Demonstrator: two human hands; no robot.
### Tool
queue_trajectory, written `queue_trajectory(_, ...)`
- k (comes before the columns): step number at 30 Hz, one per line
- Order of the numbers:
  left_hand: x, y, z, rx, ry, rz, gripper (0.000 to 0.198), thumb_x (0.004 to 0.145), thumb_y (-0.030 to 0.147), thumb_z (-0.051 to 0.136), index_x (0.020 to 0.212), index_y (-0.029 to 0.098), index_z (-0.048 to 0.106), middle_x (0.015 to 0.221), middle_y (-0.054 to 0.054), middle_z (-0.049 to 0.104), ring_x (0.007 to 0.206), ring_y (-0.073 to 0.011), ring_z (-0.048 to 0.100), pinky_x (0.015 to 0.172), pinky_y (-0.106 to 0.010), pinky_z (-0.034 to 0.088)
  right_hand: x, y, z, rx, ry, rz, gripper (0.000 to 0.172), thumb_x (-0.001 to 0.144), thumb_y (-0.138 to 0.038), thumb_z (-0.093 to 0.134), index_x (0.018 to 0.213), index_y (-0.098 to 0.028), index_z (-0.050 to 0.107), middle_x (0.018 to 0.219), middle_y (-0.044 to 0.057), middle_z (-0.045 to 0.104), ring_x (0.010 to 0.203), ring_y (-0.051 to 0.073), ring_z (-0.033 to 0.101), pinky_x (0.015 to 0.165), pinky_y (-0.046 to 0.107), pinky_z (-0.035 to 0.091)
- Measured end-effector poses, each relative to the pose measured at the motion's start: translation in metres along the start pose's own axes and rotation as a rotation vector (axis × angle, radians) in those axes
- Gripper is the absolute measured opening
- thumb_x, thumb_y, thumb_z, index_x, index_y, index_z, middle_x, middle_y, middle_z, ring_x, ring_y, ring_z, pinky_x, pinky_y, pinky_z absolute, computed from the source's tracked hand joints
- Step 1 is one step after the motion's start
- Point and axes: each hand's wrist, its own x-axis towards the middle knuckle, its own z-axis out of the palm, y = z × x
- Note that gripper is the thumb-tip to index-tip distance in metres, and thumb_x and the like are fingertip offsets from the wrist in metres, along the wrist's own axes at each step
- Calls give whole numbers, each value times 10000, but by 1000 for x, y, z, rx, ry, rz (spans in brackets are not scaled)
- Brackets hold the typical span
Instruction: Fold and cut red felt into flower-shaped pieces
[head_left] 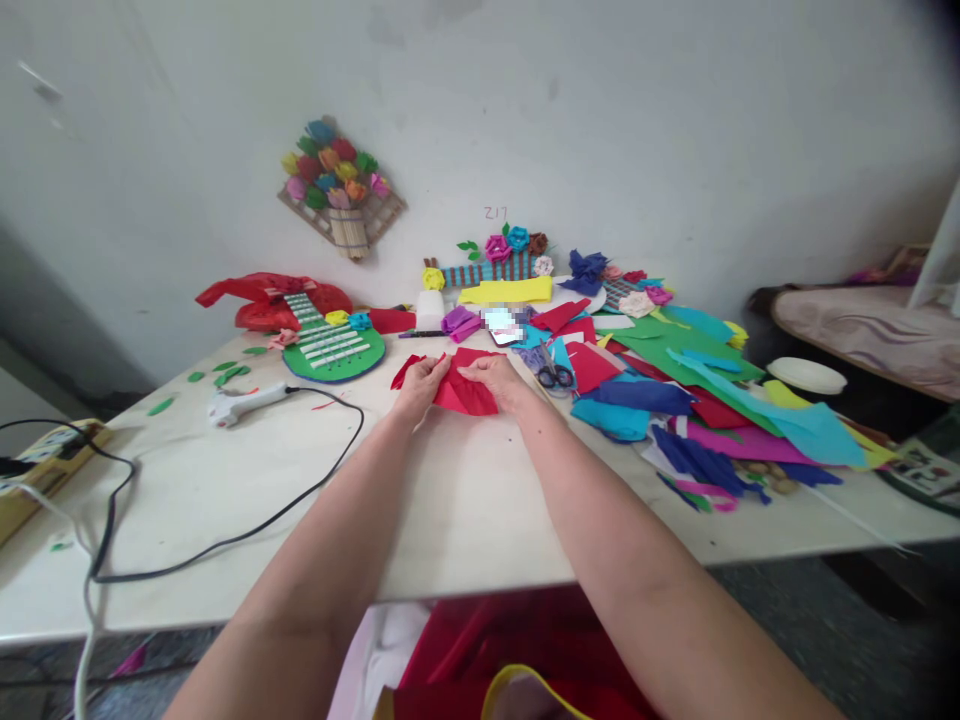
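A piece of red crepe paper [466, 394] is stretched between my two hands, just above the table's middle. My left hand [422, 386] pinches its left part, where the paper looks gathered and folded. With thumb and fingertips, my right hand [495, 378] grips the flatter right part near its upper edge. Scissors [555, 376] with dark handles lie a little to the right of my right hand. Beyond my hands are a folded purple paper piece [460, 323], a dark pen [424, 333] and a phone [504, 325] whose screen is blurred out.
On the left lie a white glue gun [244, 402] with a black cable, a green paper-craft guitar [334, 352] and a yellow power strip [56, 465]. Coloured paper scraps [675, 400] heap up at right. A flower craft [337, 190] hangs on the wall.
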Motion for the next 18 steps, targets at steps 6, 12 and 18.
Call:
queue_trajectory(6, 0, -3, -2, 55, -3, -5, 390, 636, 519, 657, 623, 142, 560, 533, 8, 558, 437, -80, 467, 412, -198, 306, -3, -5, -1, -54, -1, -13, 240, 487, -303, 731, 504, -147, 549, 519, -30, 542, 526, 92, 475, 562, 248, 365)
queue_trajectory(12, 1, -5, -3, 84, -6, 19, 377, 620, 503, 677, 626, 140, 574, 535, 12, 549, 433, -72, 445, 406, -198, 291, -4, -6, -1, -84, 3, -39, 245, 519, -316, 721, 503, -155, 537, 502, -39, 519, 524, 93, 461, 560, 245, 360)
queue_trajectory(18, 3, -6, -2, 122, 36, 60, 385, 632, 521, 657, 638, 148, 563, 533, 17, 530, 443, -78, 442, 406, -199, 286, 4, 0, -7, 91, 56, 49, 354, 607, -513, 654, 638, -163, 604, 637, 21, 629, 660, 168, 579, 644, 294, 432)
